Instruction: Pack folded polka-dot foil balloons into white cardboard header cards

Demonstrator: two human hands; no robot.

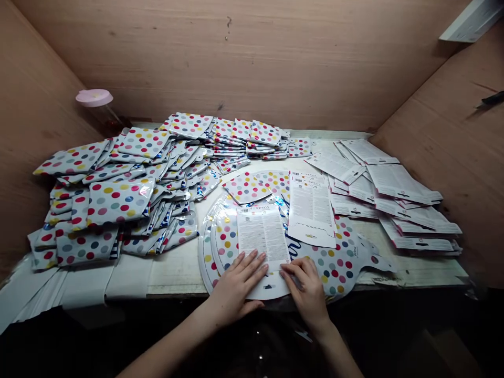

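Note:
My left hand (236,281) lies flat, fingers spread, on the lower part of a printed white card (263,236) with a barcode and small text. My right hand (303,289) rests its fingertips at that card's lower right edge. The card sits on a large round foil balloon with coloured polka dots (338,262), whose tail points right. A second printed card (311,210) lies beside the first. Folded polka-dot balloons (118,199) are heaped at left, and loose printed cards (388,186) are spread at right.
Plywood walls (236,58) box in the white-topped table (413,275) on three sides. A pink-lidded jar (94,100) stands at the back left corner. White card strips (79,283) overhang the front left edge. A black-handled tool (492,97) shows at the upper right.

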